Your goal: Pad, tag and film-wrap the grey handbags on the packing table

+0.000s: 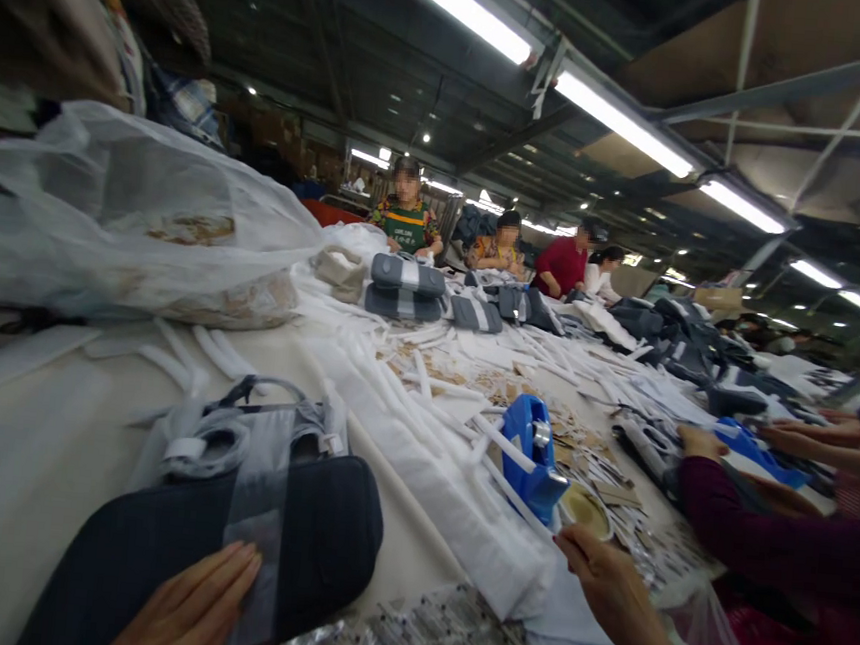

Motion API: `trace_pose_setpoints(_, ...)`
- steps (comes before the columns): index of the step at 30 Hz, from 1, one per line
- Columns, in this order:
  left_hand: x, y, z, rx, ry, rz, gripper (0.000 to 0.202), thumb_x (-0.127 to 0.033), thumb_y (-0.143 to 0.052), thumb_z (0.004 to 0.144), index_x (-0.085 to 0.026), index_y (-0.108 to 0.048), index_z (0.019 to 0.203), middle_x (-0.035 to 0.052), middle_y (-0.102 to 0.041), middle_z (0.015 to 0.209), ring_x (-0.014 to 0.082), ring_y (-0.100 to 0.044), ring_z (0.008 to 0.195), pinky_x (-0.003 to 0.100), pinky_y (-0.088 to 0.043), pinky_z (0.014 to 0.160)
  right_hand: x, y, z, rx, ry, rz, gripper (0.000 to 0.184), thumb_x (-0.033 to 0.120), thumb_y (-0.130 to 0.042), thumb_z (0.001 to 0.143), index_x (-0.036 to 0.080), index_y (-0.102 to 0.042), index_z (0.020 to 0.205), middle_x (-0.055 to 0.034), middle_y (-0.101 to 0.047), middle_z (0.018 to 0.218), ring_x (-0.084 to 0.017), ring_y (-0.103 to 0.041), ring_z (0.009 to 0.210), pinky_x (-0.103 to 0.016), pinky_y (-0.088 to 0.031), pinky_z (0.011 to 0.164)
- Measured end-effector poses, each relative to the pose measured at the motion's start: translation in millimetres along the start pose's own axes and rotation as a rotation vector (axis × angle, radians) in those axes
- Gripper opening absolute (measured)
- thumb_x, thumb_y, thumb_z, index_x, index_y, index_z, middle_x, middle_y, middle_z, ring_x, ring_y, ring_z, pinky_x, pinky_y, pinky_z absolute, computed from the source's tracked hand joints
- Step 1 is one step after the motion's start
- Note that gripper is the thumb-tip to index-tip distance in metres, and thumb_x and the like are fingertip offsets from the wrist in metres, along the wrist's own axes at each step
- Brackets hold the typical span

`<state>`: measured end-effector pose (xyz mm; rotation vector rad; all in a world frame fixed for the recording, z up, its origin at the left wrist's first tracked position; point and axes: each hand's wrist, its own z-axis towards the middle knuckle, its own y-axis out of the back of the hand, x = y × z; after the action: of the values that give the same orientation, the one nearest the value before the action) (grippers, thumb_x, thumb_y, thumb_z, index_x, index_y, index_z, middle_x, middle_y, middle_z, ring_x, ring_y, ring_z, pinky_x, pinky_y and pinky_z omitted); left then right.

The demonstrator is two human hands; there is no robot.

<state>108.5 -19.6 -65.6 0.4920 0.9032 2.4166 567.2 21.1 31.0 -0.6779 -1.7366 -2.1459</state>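
A dark navy bag (329, 525) lies in front of me, with a translucent band (255, 508) across its middle. My left hand (191, 603) rests on the bag and the edge of that band, fingers out flat. Behind the bag's body sits a coiled grey strap (216, 444) with a white wrap around it. To the right stands a blue tape dispenser (529, 447). My right hand (596, 568) is just in front of the dispenser, thumb and fingers pinched on the end of a thin white strip (526, 510) that runs past the dispenser's base.
A yellowish tape roll (585, 510) lies beside the dispenser. White padded strips (405, 441) and clear plastic packets (417, 638) cover much of the table. A large plastic sack (144, 227) is at left. A co-worker's purple sleeve (745, 511) reaches in at right; several people work farther back.
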Motion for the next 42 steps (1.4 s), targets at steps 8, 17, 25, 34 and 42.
trace_pose_setpoints(8, -20.2, 26.6, 28.0, 0.135, 0.175, -0.052, 0.035, -0.006, -0.038, 0.083, -0.007, -0.059, 0.11, 0.0109, -0.066, 0.108, 0.0195, -0.057, 0.107, 0.032, -0.049, 0.092, 171.8, -9.5, -24.7, 0.719, 0.965, -0.307, 0.023, 0.014, -0.041, 0.084, 0.023, -0.054, 0.068, -0.0015, -0.064, 0.067, -0.014, -0.057, 0.053, -0.023, -0.035, 0.048)
trace_pose_setpoints(17, -23.6, 21.7, 22.4, 0.176, 0.252, -0.159, 0.039, -0.005, -0.039, 0.078, -0.006, -0.056, 0.113, 0.0113, -0.064, 0.11, 0.0214, -0.054, 0.11, 0.034, -0.046, 0.097, 297.3, -116.8, 17.5, 0.764, 1.468, -0.655, 0.014, 0.014, -0.051, 0.081, 0.015, -0.065, 0.081, -0.0088, -0.069, 0.073, -0.02, -0.065, 0.068, -0.027, -0.034, 0.053)
trace_pose_setpoints(25, -24.6, 17.3, 19.8, 0.143, 0.308, -0.197, 0.04, -0.006, -0.04, 0.077, -0.006, -0.056, 0.114, 0.0103, -0.064, 0.11, 0.021, -0.053, 0.11, 0.032, -0.043, 0.099, 324.1, -156.6, 23.5, 0.806, 1.431, -0.781, 0.016, 0.013, -0.055, 0.077, 0.013, -0.07, 0.084, -0.0119, -0.071, 0.072, -0.022, -0.068, 0.072, -0.025, -0.039, 0.055)
trace_pose_setpoints(34, -23.9, 19.1, 19.9, 0.135, 0.322, -0.2, 0.038, -0.008, -0.04, 0.082, -0.01, -0.056, 0.116, 0.0079, -0.063, 0.114, 0.0197, -0.053, 0.111, 0.031, -0.042, 0.101, 322.7, -147.6, 48.8, 0.478, 1.082, -0.744, 0.026, 0.035, -0.06, 0.082, 0.011, -0.064, 0.091, -0.012, -0.069, 0.078, -0.024, -0.065, 0.074, -0.028, -0.044, 0.06)
trace_pose_setpoints(42, -24.2, 20.5, 18.4, 0.002, 0.348, -0.071, 0.028, -0.005, -0.036, 0.084, -0.008, -0.059, 0.099, 0.0131, -0.064, 0.103, 0.02, -0.057, 0.105, 0.031, -0.049, 0.092, 210.6, -166.2, -45.6, 0.167, 1.449, -0.114, 0.038, 0.012, -0.037, 0.087, 0.005, -0.053, 0.12, -0.0171, -0.061, 0.116, -0.027, -0.05, 0.113, -0.045, -0.04, 0.095)
